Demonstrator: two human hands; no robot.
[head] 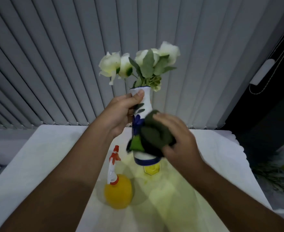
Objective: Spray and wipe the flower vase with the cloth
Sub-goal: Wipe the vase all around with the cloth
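- currently the vase is held up off the table, tilted slightly, above a small yellow glass that stands on the cloth-covered top.
- the left hand is wrapped around the neck of the vase, thumb pressed just under the blue-edged rim; the fingers are closed firmly on it.
- the right hand is closed on a bunched dark green cloth, which is pressed against the lower body of the vase; the hand is blurred, so the exact finger placement cannot be told.
- the spray bottle, yellow with an orange and white trigger, is left standing on the table near the front, apart from both hands.
- white flowers with green leaves are carried in the mouth of the vase, so the load is judged top-heavy when tilted.
- the vase looks glazed, stiff and breakable; if wet from spray it is likely to be slippery, so the narrow neck is judged the safest place for a grip, with the flared rim as a stop against sliding.
- the cloth is soft and folds easily, so it can be moulded round the curved body; light pressure is thought enough.
- a drop onto the glass below is the main risk.
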